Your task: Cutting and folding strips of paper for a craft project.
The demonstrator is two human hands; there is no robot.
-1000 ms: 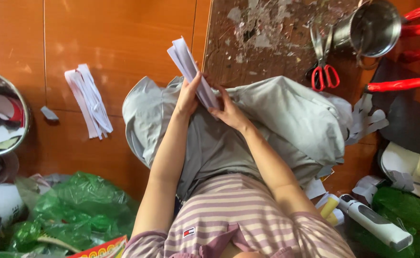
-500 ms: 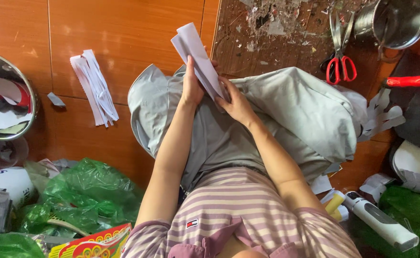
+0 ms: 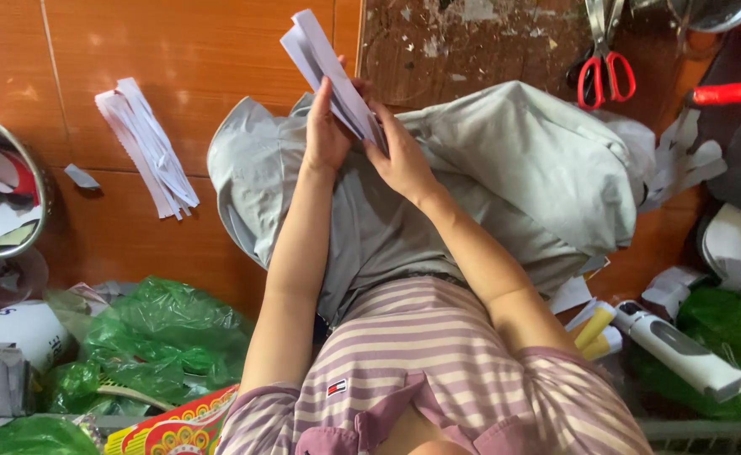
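Paper stack (image 3: 328, 72), white and folded, stands slanted above the grey-clad lap, long axis running up-left to down-right. Left hand (image 3: 327, 135) clasps its lower left edge; right hand (image 3: 402, 156) pinches the lower right end. Red-handled scissors (image 3: 604, 59) lie well apart, nearer the right hand.

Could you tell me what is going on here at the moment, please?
A person seated on the floor holds a stack of white paper sheets between the left hand and the right hand, raised above a grey cloth spread over the lap. A bundle of cut paper strips lies on the orange tiles to the left, and red-handled scissors lie ahead on the right. Green plastic bags sit beside the person.
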